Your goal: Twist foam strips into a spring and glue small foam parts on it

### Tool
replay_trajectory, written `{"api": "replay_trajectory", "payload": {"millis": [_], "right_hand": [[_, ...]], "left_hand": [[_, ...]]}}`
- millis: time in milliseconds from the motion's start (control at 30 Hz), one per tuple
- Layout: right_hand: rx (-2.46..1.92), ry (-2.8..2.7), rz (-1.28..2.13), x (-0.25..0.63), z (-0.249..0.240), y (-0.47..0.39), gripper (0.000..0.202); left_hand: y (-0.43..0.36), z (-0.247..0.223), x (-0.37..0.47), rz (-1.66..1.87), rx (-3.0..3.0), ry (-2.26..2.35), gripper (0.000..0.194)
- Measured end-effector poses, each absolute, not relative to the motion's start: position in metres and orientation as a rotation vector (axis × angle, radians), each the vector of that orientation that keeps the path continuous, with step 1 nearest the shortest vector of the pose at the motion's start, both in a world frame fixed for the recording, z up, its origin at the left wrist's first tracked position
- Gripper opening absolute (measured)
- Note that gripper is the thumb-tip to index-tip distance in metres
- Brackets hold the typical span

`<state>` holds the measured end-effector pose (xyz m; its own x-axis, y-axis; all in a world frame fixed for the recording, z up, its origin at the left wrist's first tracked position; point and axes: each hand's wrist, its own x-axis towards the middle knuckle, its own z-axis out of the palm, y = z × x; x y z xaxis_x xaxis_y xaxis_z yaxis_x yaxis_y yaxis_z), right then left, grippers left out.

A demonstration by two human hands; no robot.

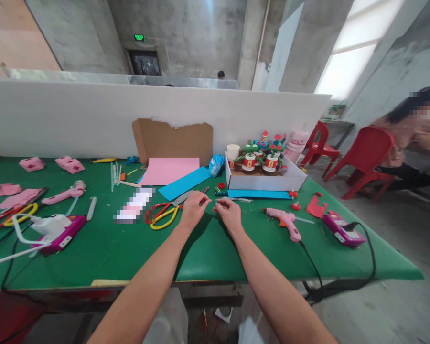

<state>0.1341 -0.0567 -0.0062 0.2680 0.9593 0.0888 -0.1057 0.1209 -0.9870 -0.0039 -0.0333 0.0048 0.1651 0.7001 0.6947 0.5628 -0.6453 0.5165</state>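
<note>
Front-left of the white cardboard box [267, 183], the person's left hand [196, 206] and right hand [231, 213] pinch narrowly, contents unclear; far behind, a green sign [139, 37] reads "EXIT".

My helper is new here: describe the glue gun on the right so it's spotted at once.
Find the green table, then the white box of small figures. In front of that box, right of the right hand, lies the pink glue gun. Its trigger shows orange; the other pink glue gun lies left of the left hand.

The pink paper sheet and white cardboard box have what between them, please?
The head view shows a crumpled blue bag and a blue paper strip's end.
</note>
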Motion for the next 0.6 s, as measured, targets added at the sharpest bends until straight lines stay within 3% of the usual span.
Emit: {"api": "replay_trajectory", "payload": {"millis": [333, 600], "right_hand": [[-1.167, -0.969, 1.025, 0.1325, -0.0055, -0.059, 0.019], [-1.14, -0.915, 1.068, 0.1326, -0.0077, -0.0578, 0.021]], "left_hand": [[-0.0336, -0.001, -0.0004, 1.491, 2.627, 1.212, 0.021], [-0.0382, 0.0031, 0.003, 1.294, 3.01, 1.23, 0.026]]}}
